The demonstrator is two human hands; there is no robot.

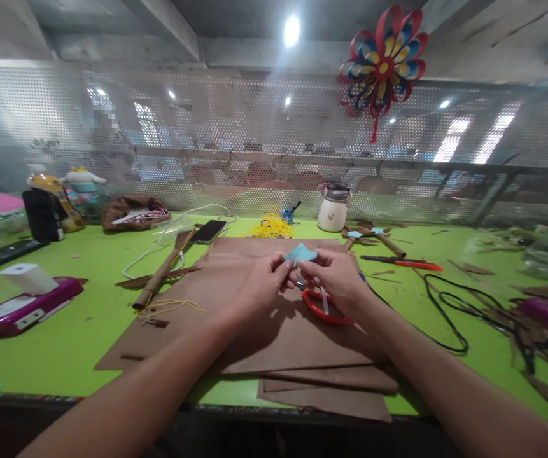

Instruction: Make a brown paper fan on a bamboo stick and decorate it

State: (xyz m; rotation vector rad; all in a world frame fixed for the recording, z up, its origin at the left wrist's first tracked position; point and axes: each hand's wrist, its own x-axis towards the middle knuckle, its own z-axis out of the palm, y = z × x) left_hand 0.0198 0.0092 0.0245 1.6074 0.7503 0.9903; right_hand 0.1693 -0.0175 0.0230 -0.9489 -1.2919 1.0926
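Observation:
A small light-blue piece of paper [301,253] is pinched between my two hands, above the brown paper sheets. My left hand [270,273] grips its left side with thumb and fingers. On its right side, my right hand [330,272] holds it the same way. Red-handled scissors [324,310] show just under my right hand; whether the fingers of that hand also touch them I cannot tell. Beneath both hands lie large sheets of brown paper [235,337], layered and reaching the table's front edge.
Left stand a rolled brown paper tube [152,289], a phone [209,231] and a purple power strip [30,308]. Yellow shreds [272,226] and a white jug [333,208] are at the back. Right lie an orange-handled knife [417,264], a black cable [450,318] and paper scraps.

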